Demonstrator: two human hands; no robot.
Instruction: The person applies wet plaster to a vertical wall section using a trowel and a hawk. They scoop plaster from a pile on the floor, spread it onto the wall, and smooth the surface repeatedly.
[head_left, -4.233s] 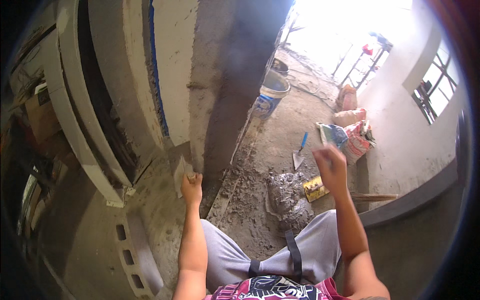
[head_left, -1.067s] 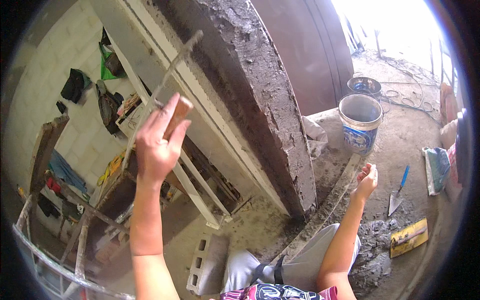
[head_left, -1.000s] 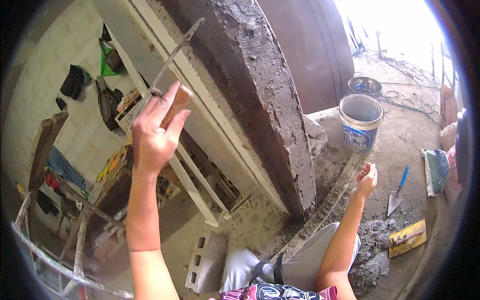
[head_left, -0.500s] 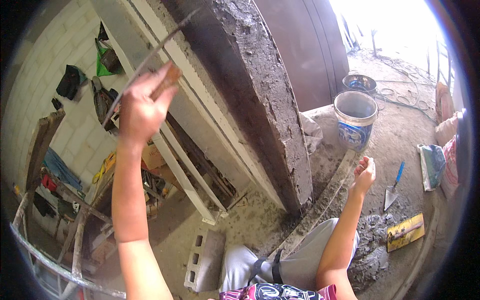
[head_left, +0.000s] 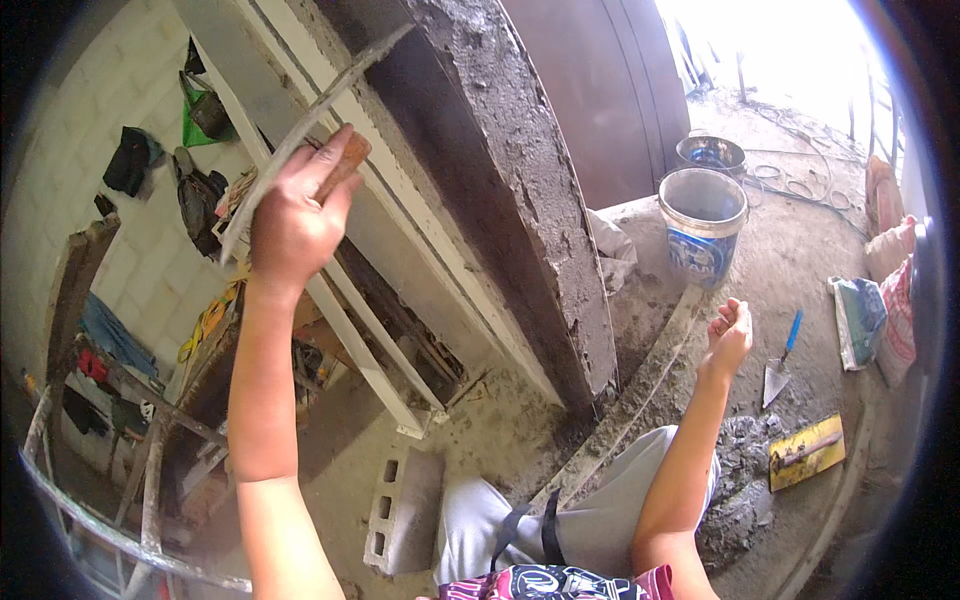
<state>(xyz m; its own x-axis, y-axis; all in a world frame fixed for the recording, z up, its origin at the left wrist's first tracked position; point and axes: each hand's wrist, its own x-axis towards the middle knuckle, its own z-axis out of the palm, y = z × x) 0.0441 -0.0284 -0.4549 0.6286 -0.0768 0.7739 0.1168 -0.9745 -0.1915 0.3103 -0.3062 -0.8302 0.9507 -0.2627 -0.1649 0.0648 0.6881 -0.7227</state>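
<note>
Gripping trowel (head_left: 332, 96), bucket (head_left: 698, 248) near pail (head_left: 712, 156), contents unclear

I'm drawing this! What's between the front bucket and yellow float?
A pointed trowel lies between the front bucket and yellow float, in the head view.

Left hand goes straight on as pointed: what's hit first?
Likely the plastered column, met by the wooden-handled tool before the left hand itself; depth is unclear, so they may already touch.
</note>
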